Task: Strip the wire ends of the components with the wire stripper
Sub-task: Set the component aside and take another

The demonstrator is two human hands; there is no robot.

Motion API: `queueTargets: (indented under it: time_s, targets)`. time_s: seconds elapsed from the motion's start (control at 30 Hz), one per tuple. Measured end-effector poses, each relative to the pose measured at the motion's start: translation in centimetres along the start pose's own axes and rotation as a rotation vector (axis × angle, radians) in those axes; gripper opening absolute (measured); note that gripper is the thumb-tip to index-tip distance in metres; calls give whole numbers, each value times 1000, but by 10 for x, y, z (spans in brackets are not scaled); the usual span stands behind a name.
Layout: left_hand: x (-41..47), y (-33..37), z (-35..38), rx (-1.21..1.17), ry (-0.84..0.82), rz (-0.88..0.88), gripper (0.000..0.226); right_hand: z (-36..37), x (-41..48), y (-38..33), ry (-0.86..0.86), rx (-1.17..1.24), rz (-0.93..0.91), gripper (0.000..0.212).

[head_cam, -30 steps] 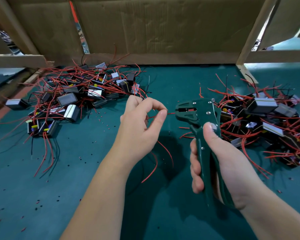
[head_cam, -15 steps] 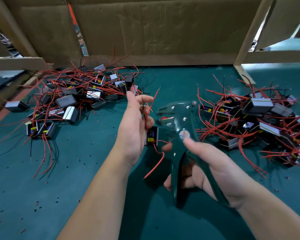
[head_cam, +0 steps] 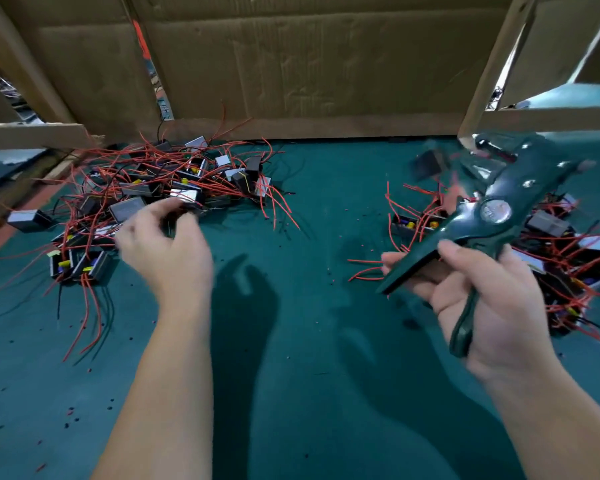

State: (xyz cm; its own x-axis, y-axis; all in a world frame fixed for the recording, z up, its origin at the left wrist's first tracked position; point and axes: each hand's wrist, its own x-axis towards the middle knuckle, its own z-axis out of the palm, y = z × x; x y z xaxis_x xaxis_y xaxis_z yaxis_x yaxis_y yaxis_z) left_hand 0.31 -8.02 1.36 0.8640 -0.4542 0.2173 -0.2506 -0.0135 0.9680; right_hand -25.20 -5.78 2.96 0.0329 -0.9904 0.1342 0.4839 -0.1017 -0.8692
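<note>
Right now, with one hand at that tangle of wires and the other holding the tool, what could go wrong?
The left hand is at the left pile, where red wires cross each other, so lifting one part may drag others along. The right hand holds the wire stripper tilted above the right pile; its head could snag loose wires there.

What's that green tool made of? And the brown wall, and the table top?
The wire stripper looks like dark green painted metal: glossy, with shiny silver rivets. The brown wall looks like cardboard: matte, creased, dented. The table top seems a dull teal mat, maybe rubber or felt; I can't tell which.
</note>
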Motion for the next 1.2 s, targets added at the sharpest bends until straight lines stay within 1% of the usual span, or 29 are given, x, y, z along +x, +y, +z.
queueTargets:
  time_s: [0.03, 0.07, 0.1, 0.2, 0.27, 0.3, 0.37, 0.47, 0.53, 0.57, 0.63, 0.67, 0.7, 0.73, 0.83, 0.9, 0.97, 1.07, 1.1, 1.17, 1.2]
  targets:
    - [6, -6, -5, 141, 63, 18, 23, -3, 1, -1, 22, 14, 0, 18]
    - [10, -9, -8, 278, 81, -7, 28, -5, 1, -1, 32, 16, 5, 16]
    - [13, -11, -9, 398, 54, -63, 32, -6, 0, -1, 37, 7, 7, 15]
    - [16, -14, -8, 656, -146, -244, 40, -7, -2, 2, 35, -42, -15, 16]
    - [17, -18, -8, 770, -238, -274, 46, -6, -2, 3, 42, -69, -32, 18]
    - [17, -19, -8, 809, -259, -275, 48, -6, -3, 3, 43, -83, -41, 18]
    - [18, -20, -8, 842, -241, -270, 50, -6, -3, 3, 33, -104, -51, 19]
    - [20, -22, -10, 780, -148, -235, 54, -7, -3, 4, 26, -100, -46, 18]
    - [24, -25, -12, 775, -152, -212, 57, -10, -2, 5, 25, -111, -42, 21]
    - [26, -27, -13, 790, -171, -207, 57, -11, -2, 6, 32, -134, -36, 28]
    - [29, -31, -12, 833, -201, -180, 54, -14, -1, 8, 57, -188, -22, 49]
    - [29, -32, -12, 844, -202, -167, 53, -15, -1, 8, 67, -204, -28, 55]
    - [29, -32, -11, 838, -194, -159, 52, -15, -1, 9, 73, -220, -52, 54]
    - [29, -32, -11, 817, -178, -155, 51, -14, -1, 9, 74, -245, -92, 47]
    - [28, -30, -12, 704, -111, -100, 46, -9, -3, 6, 37, -392, -210, 33]
    - [25, -27, -12, 639, -40, 1, 38, -11, -3, 7, 0, -448, -271, 24]
    - [21, -22, -13, 566, 38, 126, 29, -14, -5, 10, -41, -421, -303, 18]
    - [14, -12, -12, 282, 79, 372, 21, -14, -9, 12, -115, -227, -225, 22]
    - [10, -8, -11, 179, 79, 443, 18, -13, -10, 13, -131, -203, -186, 23]
    - [0, 1, -7, -13, 24, 512, 19, -10, -11, 14, -137, -216, -143, 25]
    - [-6, 5, -4, -129, -48, 491, 26, -8, -11, 15, -135, -220, -134, 25]
